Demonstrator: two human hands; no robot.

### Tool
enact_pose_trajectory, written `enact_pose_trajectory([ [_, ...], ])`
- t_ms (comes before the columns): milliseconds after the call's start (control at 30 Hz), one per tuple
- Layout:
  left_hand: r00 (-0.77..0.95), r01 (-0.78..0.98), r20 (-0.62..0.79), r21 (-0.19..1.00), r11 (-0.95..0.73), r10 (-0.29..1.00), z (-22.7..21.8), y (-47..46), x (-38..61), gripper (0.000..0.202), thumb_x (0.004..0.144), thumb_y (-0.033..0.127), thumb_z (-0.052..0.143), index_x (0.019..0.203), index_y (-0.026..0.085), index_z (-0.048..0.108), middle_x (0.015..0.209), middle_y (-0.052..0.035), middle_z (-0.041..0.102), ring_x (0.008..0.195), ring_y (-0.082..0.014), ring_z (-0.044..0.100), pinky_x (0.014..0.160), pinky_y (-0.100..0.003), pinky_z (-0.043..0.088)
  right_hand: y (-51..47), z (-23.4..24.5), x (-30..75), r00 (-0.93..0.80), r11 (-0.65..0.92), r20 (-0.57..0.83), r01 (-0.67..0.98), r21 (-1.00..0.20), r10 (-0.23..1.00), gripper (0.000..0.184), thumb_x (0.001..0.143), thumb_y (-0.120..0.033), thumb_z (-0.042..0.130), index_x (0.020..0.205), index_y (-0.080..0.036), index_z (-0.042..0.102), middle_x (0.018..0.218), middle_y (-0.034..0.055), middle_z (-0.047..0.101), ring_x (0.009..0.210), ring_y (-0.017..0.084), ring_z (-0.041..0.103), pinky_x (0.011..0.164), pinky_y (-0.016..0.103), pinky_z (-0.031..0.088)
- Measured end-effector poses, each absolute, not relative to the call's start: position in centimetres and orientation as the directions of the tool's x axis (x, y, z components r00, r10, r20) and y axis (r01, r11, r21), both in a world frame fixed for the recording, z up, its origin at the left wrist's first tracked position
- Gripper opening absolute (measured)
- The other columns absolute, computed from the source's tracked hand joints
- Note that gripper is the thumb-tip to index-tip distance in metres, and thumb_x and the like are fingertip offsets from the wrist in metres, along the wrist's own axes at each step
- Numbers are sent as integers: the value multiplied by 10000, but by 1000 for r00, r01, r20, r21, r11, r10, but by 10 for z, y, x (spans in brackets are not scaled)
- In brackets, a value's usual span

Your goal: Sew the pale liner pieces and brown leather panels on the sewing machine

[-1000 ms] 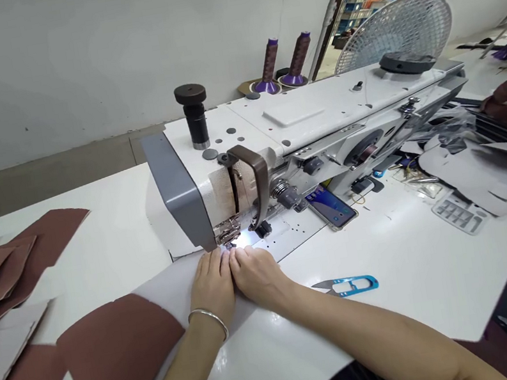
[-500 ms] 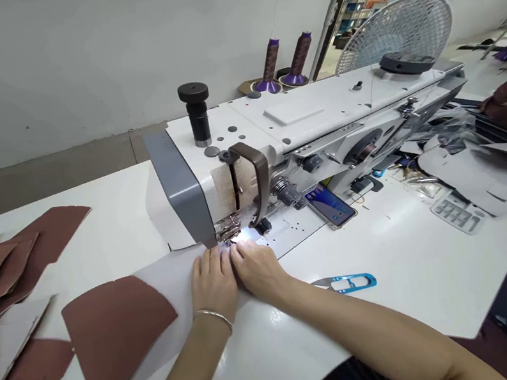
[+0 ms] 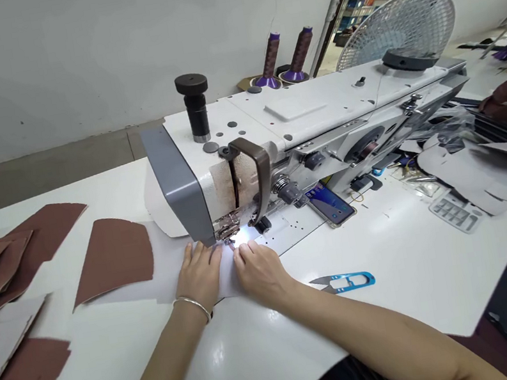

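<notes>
A pale sheet of material [image 3: 163, 276] lies under the presser foot of a white sewing machine [image 3: 242, 120], with a brown panel [image 3: 116, 255] at its left end. My left hand [image 3: 198, 274] rests flat on the sheet just left of the lit needle area, fingers stretched out. Curled fingers of my right hand [image 3: 261, 270] pinch the sheet's right edge close in front of the presser foot [image 3: 229, 239]. The fingertips of both hands are near the needle, whose point I cannot make out.
Blue-handled thread snips [image 3: 351, 281] lie right of my right forearm. A phone [image 3: 331, 204] sits beside the machine bed. Stacked brown panels [image 3: 32, 376] cover the table's left side. Two thread cones [image 3: 271, 60] and a fan [image 3: 401, 29] stand behind the machine.
The sheet and its brown panel have swung away from me, toward the back of the table. My left hand has shifted left, apart from my right hand, which stays near the needle.
</notes>
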State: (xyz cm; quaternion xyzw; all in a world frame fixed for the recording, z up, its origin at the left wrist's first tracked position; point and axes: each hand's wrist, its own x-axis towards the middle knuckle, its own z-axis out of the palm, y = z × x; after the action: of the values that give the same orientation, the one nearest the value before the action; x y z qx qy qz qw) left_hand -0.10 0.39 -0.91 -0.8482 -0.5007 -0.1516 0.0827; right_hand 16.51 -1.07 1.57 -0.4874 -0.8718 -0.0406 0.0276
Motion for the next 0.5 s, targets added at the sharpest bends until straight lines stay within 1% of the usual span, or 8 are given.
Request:
enact_pose_trajectory([
  [133, 399, 896, 467, -14, -444, 789, -9, -11, 18, 337, 843, 74, 348, 1010, 102, 640, 1094, -175, 650, 1068, -280, 573, 950, -456, 430, -10, 14, 163, -514, 512, 143, 857, 55, 846, 196, 852, -39, 376, 854, -135, 546, 792, 96, 547, 724, 197, 454, 557, 300, 280],
  [200, 383, 906, 491, -35, -421, 783, -12, -16, 25, 332, 856, 95, 344, 1028, 76, 627, 1123, -190, 634, 1089, -299, 557, 927, -459, 441, -11, 15, 163, -485, 484, 163, 874, 47, 859, 190, 854, -42, 376, 855, -140, 539, 789, 90, 544, 725, 199, 456, 559, 299, 279],
  [267, 389, 909, 470, -54, -414, 792, -15, -18, 28, 348, 860, 96, 330, 1068, 56, 607, 1146, -203, 619, 1112, -314, 539, 929, -474, 432, -12, 16, 162, -455, 456, 155, 889, 29, 877, 182, 858, -53, 383, 874, -141, 541, 796, 85, 547, 726, 201, 461, 561, 298, 283],
  [333, 416, 898, 437, -61, -435, 797, -18, -15, 26, 356, 861, 93, 326, 1082, 52, 602, 1151, -203, 615, 1115, -314, 534, 941, -480, 420, -12, 18, 161, -445, 448, 118, 894, 3, 888, 176, 856, -63, 393, 890, -143, 546, 802, 81, 552, 725, 200, 465, 561, 296, 288],
  [433, 444, 886, 384, -55, -460, 810, -19, -7, 17, 360, 850, 82, 340, 1097, 46, 599, 1145, -200, 615, 1109, -312, 534, 964, -484, 401, -13, 18, 160, -455, 458, 62, 889, -32, 888, 175, 849, -72, 405, 904, -146, 554, 807, 78, 554, 733, 201, 470, 561, 293, 300],
  [500, 450, 883, 355, -39, -468, 819, -19, -2, 12, 364, 846, 87, 355, 1121, 45, 589, 1123, -193, 624, 1098, -309, 539, 972, -482, 400, -13, 17, 160, -455, 457, 53, 889, -41, 889, 187, 854, -75, 401, 926, -146, 558, 813, 78, 554, 743, 202, 471, 567, 293, 310],
])
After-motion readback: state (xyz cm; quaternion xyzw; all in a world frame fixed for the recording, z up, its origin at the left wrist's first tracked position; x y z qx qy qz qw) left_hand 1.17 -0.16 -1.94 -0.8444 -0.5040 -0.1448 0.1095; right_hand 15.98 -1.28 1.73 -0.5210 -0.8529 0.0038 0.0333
